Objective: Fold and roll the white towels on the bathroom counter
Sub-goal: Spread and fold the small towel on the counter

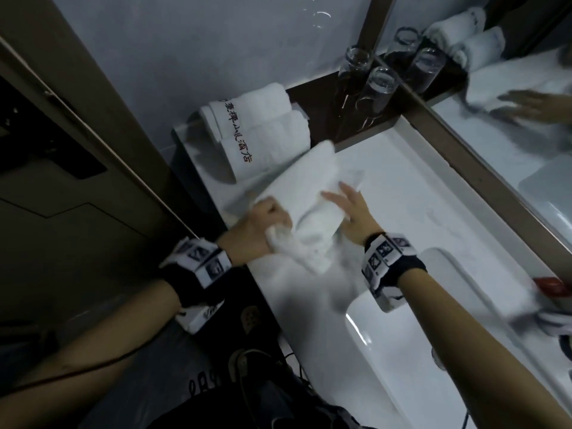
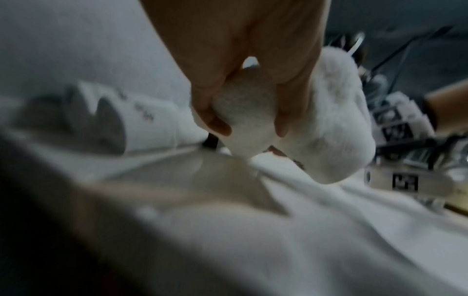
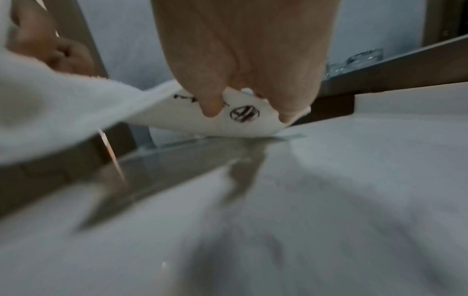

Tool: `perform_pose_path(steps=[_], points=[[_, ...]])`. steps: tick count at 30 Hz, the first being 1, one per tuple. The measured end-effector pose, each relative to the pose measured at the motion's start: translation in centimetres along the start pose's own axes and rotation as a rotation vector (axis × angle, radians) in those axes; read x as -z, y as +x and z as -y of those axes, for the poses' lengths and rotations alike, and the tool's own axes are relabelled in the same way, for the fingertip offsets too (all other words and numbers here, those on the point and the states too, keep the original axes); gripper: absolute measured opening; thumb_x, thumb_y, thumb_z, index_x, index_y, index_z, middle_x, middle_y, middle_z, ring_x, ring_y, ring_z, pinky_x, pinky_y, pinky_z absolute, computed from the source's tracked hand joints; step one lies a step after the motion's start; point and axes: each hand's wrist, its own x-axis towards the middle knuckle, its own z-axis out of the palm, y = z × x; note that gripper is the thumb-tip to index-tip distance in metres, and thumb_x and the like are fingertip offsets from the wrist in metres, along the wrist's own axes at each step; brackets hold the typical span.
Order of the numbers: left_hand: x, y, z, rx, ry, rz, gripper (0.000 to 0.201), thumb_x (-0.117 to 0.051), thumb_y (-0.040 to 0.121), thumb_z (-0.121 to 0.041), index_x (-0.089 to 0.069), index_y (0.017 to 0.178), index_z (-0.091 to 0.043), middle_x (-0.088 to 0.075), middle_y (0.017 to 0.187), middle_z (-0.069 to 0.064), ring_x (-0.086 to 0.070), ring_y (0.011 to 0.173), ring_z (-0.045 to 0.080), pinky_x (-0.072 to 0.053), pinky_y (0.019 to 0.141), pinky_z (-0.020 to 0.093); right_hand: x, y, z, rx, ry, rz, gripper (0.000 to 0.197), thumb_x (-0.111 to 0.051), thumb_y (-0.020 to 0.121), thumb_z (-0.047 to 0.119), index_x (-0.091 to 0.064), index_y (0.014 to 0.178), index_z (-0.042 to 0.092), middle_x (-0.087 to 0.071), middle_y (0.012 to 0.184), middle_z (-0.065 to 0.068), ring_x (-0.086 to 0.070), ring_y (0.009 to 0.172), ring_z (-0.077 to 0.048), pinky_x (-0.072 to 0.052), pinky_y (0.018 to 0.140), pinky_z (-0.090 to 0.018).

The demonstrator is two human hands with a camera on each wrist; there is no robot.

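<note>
A white towel [image 1: 309,187] lies slanted over the back left of the white counter [image 1: 427,193], partly lifted off it. My left hand [image 1: 266,222] grips its bunched near end; the left wrist view shows the left hand [image 2: 250,124] curled round that thick wad of towel [image 2: 329,140]. My right hand [image 1: 348,209] is on the towel's right side, fingers stretched forward. In the right wrist view the right hand [image 3: 248,112] pinches a printed edge of the towel [image 3: 177,120] between thumb and fingers, just above the counter. Two rolled towels [image 1: 260,131] with printed lettering lie side by side behind.
Two upturned glasses [image 1: 371,78] stand on a dark ledge [image 1: 322,100] behind the towels, below the mirror [image 1: 510,144]. The sink basin [image 1: 402,351] sits under my right forearm. A red item [image 1: 552,284] lies at the right edge. A dark door [image 1: 77,150] stands to the left.
</note>
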Motion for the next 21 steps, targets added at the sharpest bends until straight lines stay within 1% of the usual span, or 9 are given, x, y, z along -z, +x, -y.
perform_pose_path(steps=[3,6,7,9,12,14,17,19,21], points=[[-3.9,-3.9,2.9,0.203,-0.009,0.223,0.018,-0.066,0.073,-0.002,-0.064,0.091,0.002,-0.048,0.097,0.019,-0.048,0.097,0.029,-0.039,0.090,0.032,-2.6,-1.9,-1.3,-0.156,-0.206,0.192,0.080,-0.031,0.085,-0.008,-0.017,0.144,0.043,0.005,0.158,0.004,0.011,0.144,-0.034,0.006,0.116,-0.046],[-5.8,-6.1,4.0,0.287,0.123,0.246,0.023,-0.067,0.070,-0.021,-0.057,0.084,-0.006,-0.048,0.102,0.007,-0.043,0.099,0.021,-0.041,0.086,0.044,-3.2,-2.7,-1.2,-0.215,-0.203,0.143,0.080,-0.034,0.084,-0.007,-0.021,0.142,0.046,0.002,0.158,0.007,0.016,0.144,-0.031,0.011,0.113,-0.048],[-6.0,-6.3,4.1,0.287,0.144,0.248,0.026,-0.064,0.068,-0.026,-0.055,0.082,-0.007,-0.048,0.103,0.005,-0.043,0.100,0.020,-0.041,0.086,0.044,-3.2,-2.9,-0.9,-0.209,-0.196,0.096,0.074,-0.039,0.085,-0.004,-0.027,0.142,0.041,-0.003,0.158,0.002,0.012,0.144,-0.030,0.008,0.114,-0.046],[-5.9,-6.3,4.2,0.295,0.173,0.277,0.029,-0.057,0.067,-0.036,-0.052,0.080,-0.010,-0.049,0.100,0.002,-0.043,0.100,0.021,-0.039,0.086,0.041,-3.3,-3.5,0.0,-0.140,-0.130,-0.035,0.061,-0.046,0.084,-0.002,-0.041,0.138,0.026,-0.022,0.152,-0.011,-0.012,0.142,-0.033,-0.008,0.114,-0.039],[-5.1,-5.8,4.0,0.392,0.210,0.333,0.035,-0.046,0.061,-0.056,-0.043,0.076,-0.024,-0.042,0.087,-0.010,-0.040,0.101,0.016,-0.024,0.084,0.033,-4.2,-5.2,1.8,-0.012,0.097,-0.090,0.031,-0.050,0.091,0.007,-0.058,0.121,0.010,-0.049,0.122,-0.016,-0.044,0.115,-0.033,-0.031,0.099,-0.030],[-4.5,-5.3,3.4,0.390,0.166,0.294,0.041,-0.036,0.056,-0.064,-0.044,0.075,-0.028,-0.043,0.076,-0.014,-0.043,0.095,0.012,-0.021,0.085,0.034,-4.7,-6.7,3.2,0.033,0.210,0.038,0.027,-0.050,0.094,0.024,-0.058,0.118,0.013,-0.050,0.117,-0.011,-0.045,0.112,-0.026,-0.032,0.091,-0.021],[-4.1,-4.9,1.7,0.384,-0.069,0.127,0.042,-0.044,0.060,-0.065,-0.058,0.077,-0.029,-0.049,0.066,-0.015,-0.049,0.074,0.006,-0.030,0.072,0.027,-4.6,-7.9,4.9,0.114,0.283,0.211,0.042,-0.056,0.087,0.044,-0.052,0.126,0.027,-0.048,0.127,-0.001,-0.039,0.121,-0.016,-0.031,0.101,-0.025],[-4.3,-4.2,0.4,0.449,-0.186,0.079,0.035,-0.053,0.064,-0.059,-0.061,0.084,-0.031,-0.058,0.070,-0.016,-0.058,0.076,0.011,-0.039,0.064,0.021,-4.6,-8.2,5.8,0.175,0.347,0.250,0.052,-0.070,0.077,0.043,-0.053,0.125,0.030,-0.049,0.129,0.004,-0.038,0.125,-0.014,-0.028,0.107,-0.027],[-4.5,-3.4,-0.4,0.470,-0.238,0.033,0.033,-0.056,0.063,-0.056,-0.061,0.081,-0.028,-0.062,0.074,-0.013,-0.059,0.077,0.012,-0.042,0.064,0.021,-4.6,-8.4,6.1,0.189,0.431,0.172,0.054,-0.078,0.073,0.029,-0.056,0.123,0.023,-0.053,0.127,0.005,-0.044,0.124,-0.014,-0.031,0.105,-0.019]])
